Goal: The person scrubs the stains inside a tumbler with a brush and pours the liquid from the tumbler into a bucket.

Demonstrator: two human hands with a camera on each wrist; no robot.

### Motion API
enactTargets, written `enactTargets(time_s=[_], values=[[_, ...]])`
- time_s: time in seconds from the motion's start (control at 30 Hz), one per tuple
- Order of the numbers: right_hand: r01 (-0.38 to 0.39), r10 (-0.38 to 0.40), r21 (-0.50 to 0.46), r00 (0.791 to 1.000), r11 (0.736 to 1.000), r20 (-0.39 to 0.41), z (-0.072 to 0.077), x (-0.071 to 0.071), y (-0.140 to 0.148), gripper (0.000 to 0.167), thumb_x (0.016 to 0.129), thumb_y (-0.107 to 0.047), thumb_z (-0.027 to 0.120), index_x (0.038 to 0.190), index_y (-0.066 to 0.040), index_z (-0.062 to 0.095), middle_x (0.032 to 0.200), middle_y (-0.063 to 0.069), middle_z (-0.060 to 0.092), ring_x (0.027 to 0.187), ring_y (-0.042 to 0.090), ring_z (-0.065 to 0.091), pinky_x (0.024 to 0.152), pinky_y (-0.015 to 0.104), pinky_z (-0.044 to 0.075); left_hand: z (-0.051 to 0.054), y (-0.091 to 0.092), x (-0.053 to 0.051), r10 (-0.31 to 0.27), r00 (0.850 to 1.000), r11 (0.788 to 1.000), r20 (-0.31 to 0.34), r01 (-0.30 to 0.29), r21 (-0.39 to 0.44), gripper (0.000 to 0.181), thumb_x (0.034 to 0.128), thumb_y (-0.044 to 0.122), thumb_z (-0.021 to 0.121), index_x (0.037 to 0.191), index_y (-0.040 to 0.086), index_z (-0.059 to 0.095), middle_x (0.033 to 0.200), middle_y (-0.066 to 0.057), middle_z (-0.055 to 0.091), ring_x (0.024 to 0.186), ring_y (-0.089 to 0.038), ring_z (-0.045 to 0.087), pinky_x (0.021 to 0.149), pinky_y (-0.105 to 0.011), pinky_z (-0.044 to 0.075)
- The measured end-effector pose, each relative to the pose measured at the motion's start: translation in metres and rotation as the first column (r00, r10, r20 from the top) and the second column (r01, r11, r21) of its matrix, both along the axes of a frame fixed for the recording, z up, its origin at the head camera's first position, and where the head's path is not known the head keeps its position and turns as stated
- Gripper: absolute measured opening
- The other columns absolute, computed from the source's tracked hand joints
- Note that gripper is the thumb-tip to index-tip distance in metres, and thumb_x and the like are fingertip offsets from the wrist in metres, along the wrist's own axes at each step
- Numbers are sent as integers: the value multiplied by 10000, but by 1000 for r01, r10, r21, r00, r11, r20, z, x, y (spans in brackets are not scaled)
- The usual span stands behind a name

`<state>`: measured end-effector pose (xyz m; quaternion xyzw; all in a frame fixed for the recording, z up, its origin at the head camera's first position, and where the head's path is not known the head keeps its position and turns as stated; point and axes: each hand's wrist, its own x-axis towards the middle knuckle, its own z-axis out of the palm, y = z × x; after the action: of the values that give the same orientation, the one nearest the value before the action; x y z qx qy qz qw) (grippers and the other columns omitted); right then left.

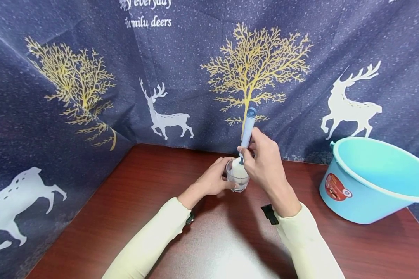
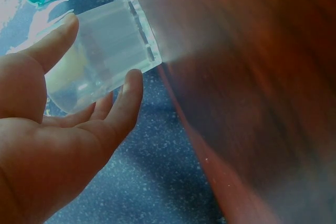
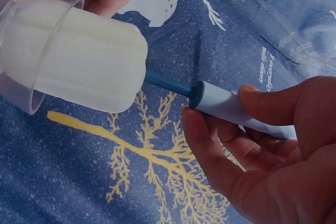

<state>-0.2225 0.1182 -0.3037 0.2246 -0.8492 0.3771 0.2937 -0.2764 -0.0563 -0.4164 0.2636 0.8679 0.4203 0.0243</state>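
Half curled, left hand [image 1: 211, 180] round cup [image 2: 113, 38]; right hand [image 1: 265, 162] pinching handle [image 1: 248, 130]

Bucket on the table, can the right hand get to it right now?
Probably not: the right hand grips the brush handle, though nothing seems to block its way to the bucket.

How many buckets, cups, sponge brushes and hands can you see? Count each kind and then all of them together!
Buckets: 1, the blue bucket
Cups: 1, the clear cup
Sponge brushes: 1, the sponge brush
Hands: 2, the left hand and right hand
Total: 5
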Motion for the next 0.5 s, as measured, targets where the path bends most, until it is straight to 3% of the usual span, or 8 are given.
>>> enactTargets(time_s=[0.3, 0.5], values=[[1, -1, 0, 1000, 1000, -1, 0, 0, 0, 200, 933, 18, 763, 1050, -15, 604, 914, 110, 709, 714, 224, 687, 586, 349, 461, -1, 0, -1, 3, 1000, 1000, -6, -3, -3, 824, 863, 121, 894, 1554, 71, 447, 1367, -129, 532, 1165, -223, 634, 939, -340, 610], [-6, 7, -13, 1000, 1000, 9, 0, 0, 0, 202, 932, 21, 762, 1050, -19, 604, 938, 123, 718, 802, 253, 742, 624, 372, 503, -1, 0, -1, 5, 1000, 1000, -11, -6, -7, 824, 860, 119, 897, 1550, 72, 450, 1354, -128, 536, 1166, -230, 631, 943, -358, 612]])
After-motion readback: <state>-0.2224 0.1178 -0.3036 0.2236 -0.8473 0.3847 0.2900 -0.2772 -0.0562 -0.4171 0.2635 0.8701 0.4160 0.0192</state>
